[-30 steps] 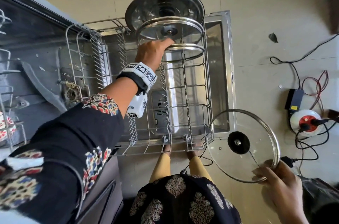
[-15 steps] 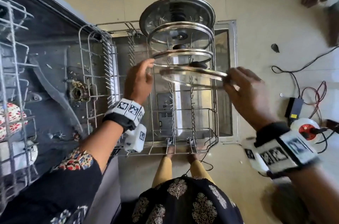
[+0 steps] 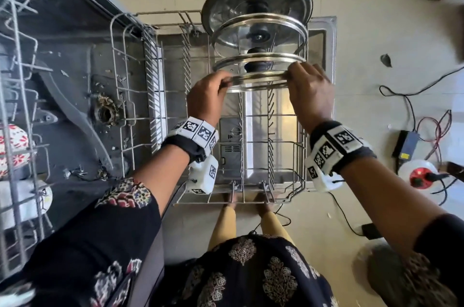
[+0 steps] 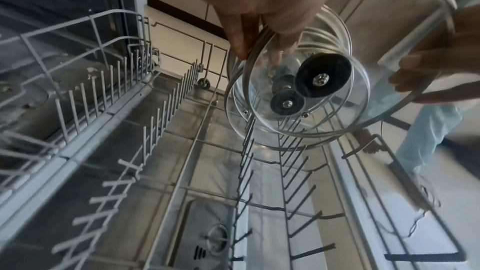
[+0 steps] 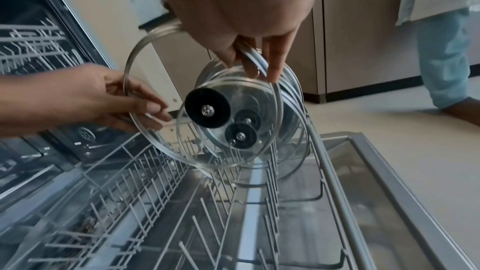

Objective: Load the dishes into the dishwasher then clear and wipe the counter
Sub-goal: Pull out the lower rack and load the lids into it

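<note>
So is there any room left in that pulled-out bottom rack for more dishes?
Yes. The near half of the lower rack, between the held glass lid and the rack's front edge, shows only bare tines. The narrow tine row on the left is bare too. The far end is crowded: three lids stand there, with both hands at the fourth.

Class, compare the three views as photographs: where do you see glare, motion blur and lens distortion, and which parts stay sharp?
Head view: wide-angle bending at the edges, bright glare on the open dishwasher door, wrists sharp. Left wrist view: the left hand is a soft blur, the rack tines smear, and the held glass lid reads clearly. Right wrist view: the right hand is out of focus, the lid's black knob crisp.
</note>
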Demonstrator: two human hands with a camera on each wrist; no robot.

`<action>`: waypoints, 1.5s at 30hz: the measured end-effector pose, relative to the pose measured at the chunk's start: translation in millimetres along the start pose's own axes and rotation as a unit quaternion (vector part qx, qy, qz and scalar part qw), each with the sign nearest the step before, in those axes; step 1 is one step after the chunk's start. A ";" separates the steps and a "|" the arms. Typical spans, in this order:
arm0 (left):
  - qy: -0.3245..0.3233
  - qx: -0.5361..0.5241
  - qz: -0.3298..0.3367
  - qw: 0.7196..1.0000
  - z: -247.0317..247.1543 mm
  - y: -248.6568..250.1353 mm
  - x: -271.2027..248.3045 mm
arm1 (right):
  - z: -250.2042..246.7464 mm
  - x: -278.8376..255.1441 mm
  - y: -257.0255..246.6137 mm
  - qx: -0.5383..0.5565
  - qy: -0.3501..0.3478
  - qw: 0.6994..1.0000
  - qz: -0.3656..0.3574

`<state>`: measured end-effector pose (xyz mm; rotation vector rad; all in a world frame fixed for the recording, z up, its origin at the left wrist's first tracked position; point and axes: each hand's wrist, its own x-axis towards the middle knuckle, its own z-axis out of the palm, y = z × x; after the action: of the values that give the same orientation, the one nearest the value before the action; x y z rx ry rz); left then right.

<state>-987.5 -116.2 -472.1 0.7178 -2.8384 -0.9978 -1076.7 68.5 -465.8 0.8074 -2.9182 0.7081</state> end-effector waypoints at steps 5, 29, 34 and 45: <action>-0.031 0.038 0.001 0.999 1.8 -0.8 29.3 | 13.7 11.3 -0.3 0.029 0.005 0.998 0.046; 0.019 -0.124 -0.312 0.942 48.8 15.1 40.6 | 31.3 7.9 24.3 0.013 -0.030 0.991 0.127; -0.007 -0.153 -0.359 0.921 49.5 -9.9 33.6 | 29.1 10.9 13.4 -0.004 -0.021 0.995 0.098; -0.044 -0.063 -0.328 0.941 42.7 -11.1 45.2 | 28.6 23.6 8.2 -0.033 -0.069 0.994 0.082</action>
<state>-1031.5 -119.0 -517.3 1.7035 -2.5962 -1.2810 -1098.5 50.9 -491.4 0.6417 -3.1412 0.5843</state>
